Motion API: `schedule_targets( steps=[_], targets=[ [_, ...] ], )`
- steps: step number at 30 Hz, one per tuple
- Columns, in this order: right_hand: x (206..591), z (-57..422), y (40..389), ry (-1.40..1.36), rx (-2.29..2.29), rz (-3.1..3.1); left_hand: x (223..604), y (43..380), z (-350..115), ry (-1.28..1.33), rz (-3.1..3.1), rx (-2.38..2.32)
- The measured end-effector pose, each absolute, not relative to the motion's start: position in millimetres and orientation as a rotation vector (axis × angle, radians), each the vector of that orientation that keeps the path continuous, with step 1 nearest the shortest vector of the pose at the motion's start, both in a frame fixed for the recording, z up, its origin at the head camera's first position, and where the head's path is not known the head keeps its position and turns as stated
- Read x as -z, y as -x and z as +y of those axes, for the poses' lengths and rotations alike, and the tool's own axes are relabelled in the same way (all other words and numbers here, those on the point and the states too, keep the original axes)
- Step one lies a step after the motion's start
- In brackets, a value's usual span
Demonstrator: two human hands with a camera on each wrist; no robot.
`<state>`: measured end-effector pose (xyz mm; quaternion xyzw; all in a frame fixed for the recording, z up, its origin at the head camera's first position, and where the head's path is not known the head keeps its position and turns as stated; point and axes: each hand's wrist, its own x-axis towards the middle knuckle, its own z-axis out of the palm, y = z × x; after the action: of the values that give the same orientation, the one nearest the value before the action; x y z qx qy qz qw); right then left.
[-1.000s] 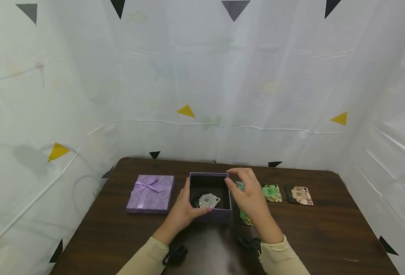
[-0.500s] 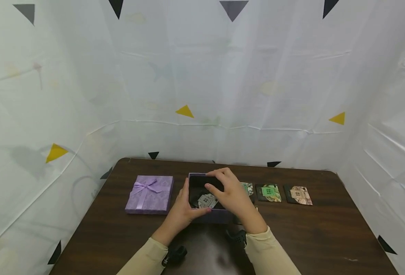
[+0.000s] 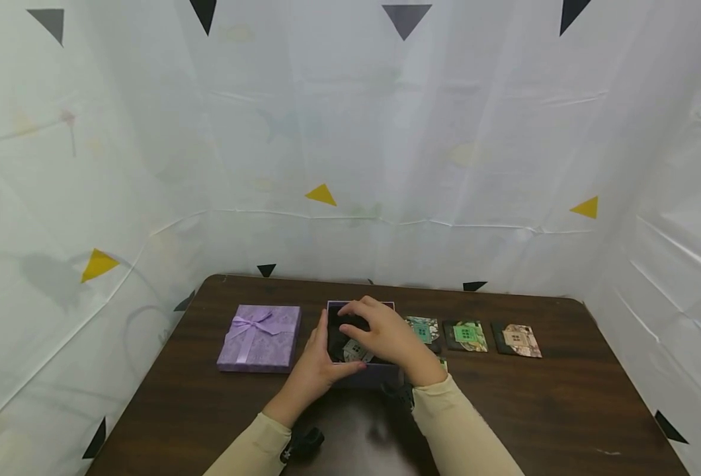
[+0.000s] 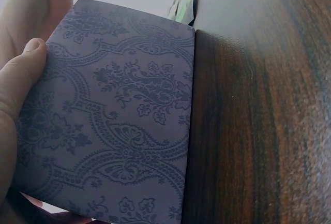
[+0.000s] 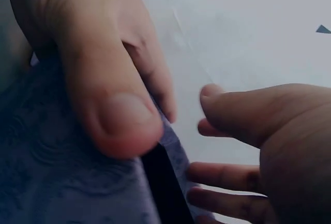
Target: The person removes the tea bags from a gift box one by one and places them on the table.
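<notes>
In the head view an uncovered purple box (image 3: 364, 377) with a dark inside stands on the table. A grey-white, house-shaped piece (image 3: 355, 351) shows inside it, partly covered by the right hand. My left hand (image 3: 311, 380) grips the box's left front corner, fingers along the side and thumb over the front rim. The left wrist view shows the patterned wall (image 4: 119, 110) of the box close up. Over the box opening hovers my right hand (image 3: 386, 338), its fingers loosely bent and apart. Nothing shows between those fingers in the right wrist view.
A purple lid with a ribbon bow (image 3: 259, 338) lies left of the box. Right of it are flat picture pieces: a teal one (image 3: 424, 330), a green one (image 3: 466, 334) and a beige one (image 3: 517, 339). The right forearm mostly hides another. A white curtain (image 3: 350, 132) hangs behind.
My right hand has moved left from the box's right rim to above its opening, uncovering the teal piece. The left hand keeps its grip on the box.
</notes>
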<state>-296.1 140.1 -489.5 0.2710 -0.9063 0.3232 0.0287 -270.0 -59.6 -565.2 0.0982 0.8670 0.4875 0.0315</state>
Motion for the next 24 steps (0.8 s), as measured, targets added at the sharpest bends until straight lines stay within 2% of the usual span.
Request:
schedule_targets(
  steps=[10, 17, 24],
  targets=[
    [478, 142, 324, -1.141, -0.838, -3.035, 565, 269, -62, -0.287, 2.652, -1.493],
    [468, 135, 337, -1.099, -0.548, -3.281, 564, 271, -62, -0.284, 2.679, -1.48],
    [480, 129, 345, -1.056, -0.581, -3.414, 564, 270, -61, -0.296, 2.663, -1.504]
  ],
)
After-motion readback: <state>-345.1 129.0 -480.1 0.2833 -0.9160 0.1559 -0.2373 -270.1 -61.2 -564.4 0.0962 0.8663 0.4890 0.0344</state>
